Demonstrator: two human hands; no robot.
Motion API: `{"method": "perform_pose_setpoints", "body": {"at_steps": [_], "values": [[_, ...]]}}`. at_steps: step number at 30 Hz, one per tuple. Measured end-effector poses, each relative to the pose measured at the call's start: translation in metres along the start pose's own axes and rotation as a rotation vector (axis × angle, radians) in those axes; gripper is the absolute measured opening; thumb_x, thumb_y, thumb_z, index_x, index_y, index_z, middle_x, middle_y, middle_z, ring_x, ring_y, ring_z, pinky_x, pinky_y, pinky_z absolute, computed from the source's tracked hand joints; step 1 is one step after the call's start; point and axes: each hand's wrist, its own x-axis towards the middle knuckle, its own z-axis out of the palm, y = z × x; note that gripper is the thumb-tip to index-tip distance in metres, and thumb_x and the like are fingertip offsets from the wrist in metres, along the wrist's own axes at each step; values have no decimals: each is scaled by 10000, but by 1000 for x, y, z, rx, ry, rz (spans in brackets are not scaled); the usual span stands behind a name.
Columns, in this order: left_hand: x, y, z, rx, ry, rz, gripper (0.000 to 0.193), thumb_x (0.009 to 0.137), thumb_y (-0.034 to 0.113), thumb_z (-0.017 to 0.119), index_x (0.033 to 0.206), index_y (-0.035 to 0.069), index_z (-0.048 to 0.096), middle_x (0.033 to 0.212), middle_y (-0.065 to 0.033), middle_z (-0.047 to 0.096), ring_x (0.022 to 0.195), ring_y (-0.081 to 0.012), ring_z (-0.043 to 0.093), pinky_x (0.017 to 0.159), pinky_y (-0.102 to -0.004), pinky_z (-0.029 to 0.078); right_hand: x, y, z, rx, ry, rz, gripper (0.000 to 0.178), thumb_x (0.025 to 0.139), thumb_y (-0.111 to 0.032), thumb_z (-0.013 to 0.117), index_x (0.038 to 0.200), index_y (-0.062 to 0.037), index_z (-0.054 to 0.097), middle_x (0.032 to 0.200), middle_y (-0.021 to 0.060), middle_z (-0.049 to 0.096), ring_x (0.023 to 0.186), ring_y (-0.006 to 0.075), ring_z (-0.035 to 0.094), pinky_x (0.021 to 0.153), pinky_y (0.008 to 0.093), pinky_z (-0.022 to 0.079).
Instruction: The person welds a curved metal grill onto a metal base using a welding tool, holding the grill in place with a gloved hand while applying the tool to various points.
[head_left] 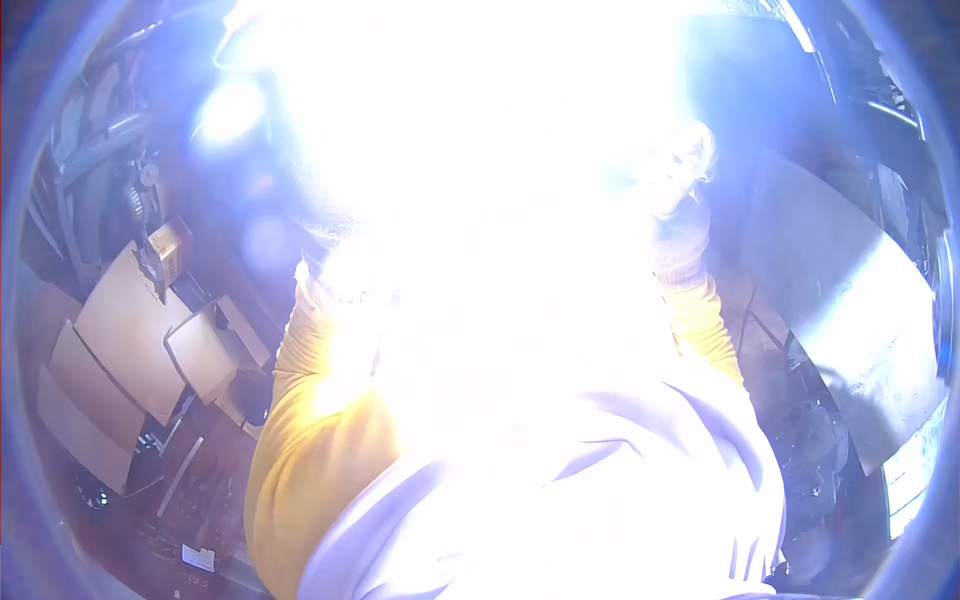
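Observation:
A blinding white glare covers the middle and top of the head view and hides whatever lies between my hands. My right hand (pixel 683 165), in a pale glove, is raised at the glare's right edge. Its fingers look curled, but anything inside them is washed out. On the left side, my left hand (pixel 340 275) is mostly lost in the light, its fingers hidden. Both forearms reach forward in yellow sleeves, with a pale garment across my front.
To the left lie flat brown cardboard-like pieces (pixel 130 330), a small box (pixel 168 250) and a smaller tan panel (pixel 203 355). A large pale sheet (pixel 850 300) slants on the right. Dark metal parts (pixel 810 440) sit below that sheet.

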Motion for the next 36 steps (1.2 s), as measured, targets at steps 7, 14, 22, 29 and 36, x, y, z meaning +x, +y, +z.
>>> {"method": "perform_pose_setpoints", "body": {"at_steps": [7,14,22,29,36], "values": [[-2,1,0,119,-24,56,487,974,144,556,1381,-116,492,1366,-276,564,1223,-391,607,1001,-453,531,-3,12,-1,94,180,-140,528,895,-223,753,1282,89,573,1143,177,683,959,251,697,783,324,554],[-3,-13,12,-166,29,43,541,1017,197,549,1413,-145,412,1390,-285,536,1232,-389,609,1010,-462,536,-8,2,-8,440,30,212,480,866,-218,762,1237,56,627,1002,89,716,904,214,697,824,312,539],[-15,-12,11,-225,33,-117,603,985,149,614,1472,-111,370,1473,-256,481,1327,-347,542,1111,-452,461,-13,9,3,567,63,367,494,740,-180,793,1168,29,664,972,116,757,915,209,724,872,327,532],[-12,-10,2,-244,-102,-117,610,963,64,622,1480,-108,347,1504,-248,458,1377,-316,502,1164,-393,418,-12,8,7,592,60,392,411,772,-126,787,1139,18,671,968,108,752,903,190,716,860,323,534],[-62,-41,4,463,-184,216,499,946,158,624,1366,-81,498,1401,-264,559,1242,-353,613,1056,-445,501,-2,-2,4,617,2,349,362,839,11,697,1186,63,609,982,99,671,755,145,671,676,269,562]]}}
